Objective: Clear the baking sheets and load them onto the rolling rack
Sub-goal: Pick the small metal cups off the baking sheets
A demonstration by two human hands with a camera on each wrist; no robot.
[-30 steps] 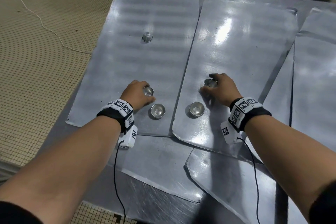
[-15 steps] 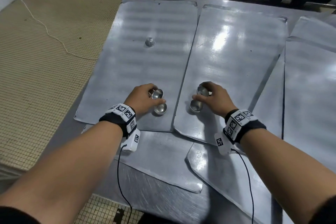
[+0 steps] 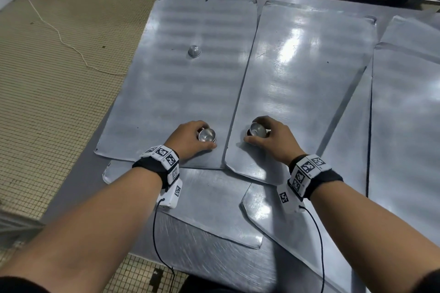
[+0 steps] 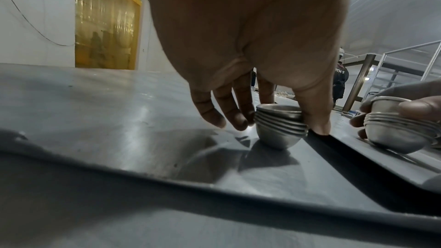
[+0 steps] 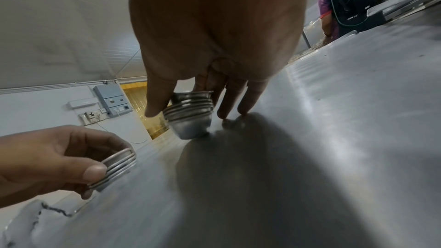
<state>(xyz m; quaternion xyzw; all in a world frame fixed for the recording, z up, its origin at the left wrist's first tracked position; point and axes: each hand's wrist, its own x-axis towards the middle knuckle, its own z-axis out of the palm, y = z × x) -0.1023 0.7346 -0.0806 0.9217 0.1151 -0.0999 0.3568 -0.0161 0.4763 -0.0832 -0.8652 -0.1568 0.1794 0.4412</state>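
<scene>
Fingers of the left hand [image 3: 188,137] and the right hand [image 3: 273,137] each pinched a loosely nested stack of metal cups [image 4: 280,123], which could slip apart and roll over the slick baking sheets [image 3: 181,93] if lifted tilted.

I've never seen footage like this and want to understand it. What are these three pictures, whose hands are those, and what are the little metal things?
No machine: a person wears a head camera looking down, plus one camera on each wrist looking along the fingers. The left hand grips a stack of small metal cups standing on the left baking sheet. The right hand grips another stack of cups on the right baking sheet. One upside-down cup remains farther back on the left sheet.
</scene>
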